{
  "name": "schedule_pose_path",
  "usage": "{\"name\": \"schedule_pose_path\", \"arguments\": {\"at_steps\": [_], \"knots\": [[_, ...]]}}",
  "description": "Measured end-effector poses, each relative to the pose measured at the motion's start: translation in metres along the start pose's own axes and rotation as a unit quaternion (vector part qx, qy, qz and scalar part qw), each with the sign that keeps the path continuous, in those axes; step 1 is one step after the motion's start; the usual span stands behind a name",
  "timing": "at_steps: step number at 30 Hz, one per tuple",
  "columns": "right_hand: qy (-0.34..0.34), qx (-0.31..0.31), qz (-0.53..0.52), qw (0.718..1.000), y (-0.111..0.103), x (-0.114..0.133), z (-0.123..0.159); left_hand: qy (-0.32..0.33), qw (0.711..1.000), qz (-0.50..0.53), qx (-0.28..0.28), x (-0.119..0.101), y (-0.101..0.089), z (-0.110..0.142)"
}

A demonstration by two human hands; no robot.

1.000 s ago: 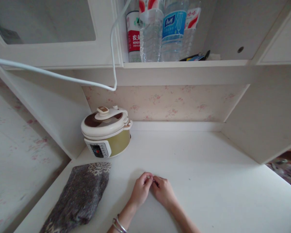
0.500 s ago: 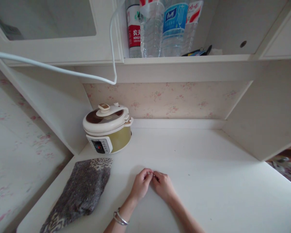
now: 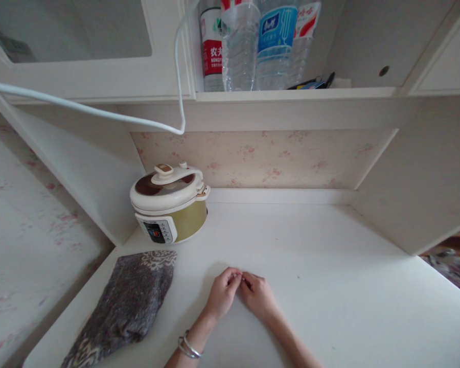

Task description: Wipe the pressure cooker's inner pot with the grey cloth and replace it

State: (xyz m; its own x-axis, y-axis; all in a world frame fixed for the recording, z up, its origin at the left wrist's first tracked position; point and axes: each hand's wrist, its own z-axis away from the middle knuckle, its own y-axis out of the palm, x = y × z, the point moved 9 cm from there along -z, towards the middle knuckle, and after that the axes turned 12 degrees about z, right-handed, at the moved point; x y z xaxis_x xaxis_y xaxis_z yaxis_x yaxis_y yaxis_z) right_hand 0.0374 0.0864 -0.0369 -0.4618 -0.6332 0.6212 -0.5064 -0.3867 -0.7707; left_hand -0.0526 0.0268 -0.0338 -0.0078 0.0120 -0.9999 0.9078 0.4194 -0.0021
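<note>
on the counter [image 3: 329, 306], the left hand [image 3: 221, 294] and right hand [image 3: 258, 295] are meeting, each grip curling inward, any contents too hidden to tell; the dark cloth [image 3: 132, 299] is lying to their left.

Dark patterned cloth [image 3: 132, 299] (rumpled) on tabletop [image 3: 348, 301]

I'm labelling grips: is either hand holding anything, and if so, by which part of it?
It cannot be told. The left hand and the right hand meet with fingers curled; anything pinched there is too small or hidden.
</note>
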Motion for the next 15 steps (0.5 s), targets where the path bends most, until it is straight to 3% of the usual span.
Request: {"name": "schedule_pose_path", "arguments": {"at_steps": [15], "knots": [[0.011,0.012,0.01,1.0,-0.0017,0.0016,0.0015,-0.006,1.0,0.004,0.005,-0.0036,0.0016,-0.0003]]}}
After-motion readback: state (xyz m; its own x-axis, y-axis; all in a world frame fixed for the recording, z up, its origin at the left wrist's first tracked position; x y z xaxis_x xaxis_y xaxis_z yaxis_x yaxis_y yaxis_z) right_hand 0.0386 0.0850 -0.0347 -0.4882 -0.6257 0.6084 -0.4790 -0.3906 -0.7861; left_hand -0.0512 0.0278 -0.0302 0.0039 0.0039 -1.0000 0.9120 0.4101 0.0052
